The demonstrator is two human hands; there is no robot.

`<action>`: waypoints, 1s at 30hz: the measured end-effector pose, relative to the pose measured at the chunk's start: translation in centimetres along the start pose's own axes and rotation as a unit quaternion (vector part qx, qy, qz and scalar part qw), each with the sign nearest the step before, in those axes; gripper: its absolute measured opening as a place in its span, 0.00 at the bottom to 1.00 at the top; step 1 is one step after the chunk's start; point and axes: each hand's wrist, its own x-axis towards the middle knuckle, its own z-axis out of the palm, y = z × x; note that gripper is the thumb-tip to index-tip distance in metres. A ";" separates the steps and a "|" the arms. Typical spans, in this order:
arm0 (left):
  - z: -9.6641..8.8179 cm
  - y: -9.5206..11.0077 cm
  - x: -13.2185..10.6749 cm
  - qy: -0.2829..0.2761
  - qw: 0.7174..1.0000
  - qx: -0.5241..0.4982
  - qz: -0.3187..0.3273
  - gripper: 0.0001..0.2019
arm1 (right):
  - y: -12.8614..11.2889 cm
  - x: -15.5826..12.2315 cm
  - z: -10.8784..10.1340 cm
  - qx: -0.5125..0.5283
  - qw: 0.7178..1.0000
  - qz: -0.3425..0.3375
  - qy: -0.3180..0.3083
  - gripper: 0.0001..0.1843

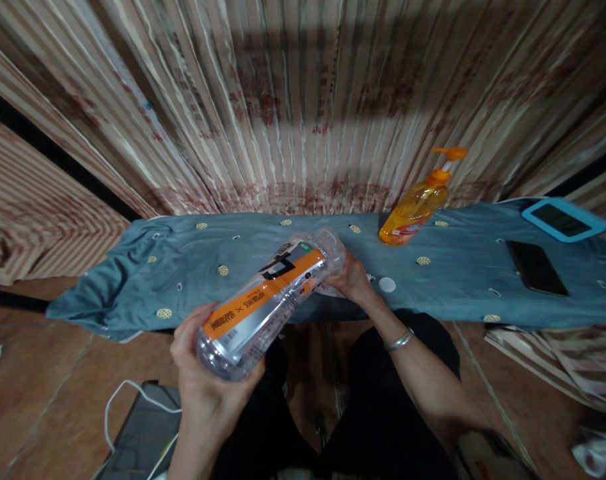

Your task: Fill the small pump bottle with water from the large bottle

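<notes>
A large clear plastic bottle (263, 303) with an orange and silver label lies tilted across the middle of the view, above the cloth. My left hand (207, 373) wraps round its near, lower-left end, thumb and fingers on opposite sides. My right hand (351, 277) is closed on its far, right end, the fingers mostly hidden behind the bottle. Something pale, partly covered, lies beneath that hand; I cannot make out what it is. Just right of the hand, a round white disc (387, 285), like a cap, rests on the cloth.
A blue-green patterned cloth (263, 233) covers the narrow surface. On it stand an orange pump bottle (413, 207), a dark phone (537, 268) and a blue-framed device (564, 219). A striped curtain (293, 100) hangs behind. A white cable (111, 407) loops at lower left.
</notes>
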 end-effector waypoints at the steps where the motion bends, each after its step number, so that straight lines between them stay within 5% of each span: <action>1: 0.0 0.0 0.0 0.000 1.000 0.000 0.000 0.44 | -0.1 0.0 -0.1 0.000 1.000 0.000 -0.001 0.21; 30: 0.1 -0.2 -0.1 0.009 1.000 -0.007 0.008 0.45 | -0.1 0.0 0.0 -0.004 1.000 -0.006 0.007 0.21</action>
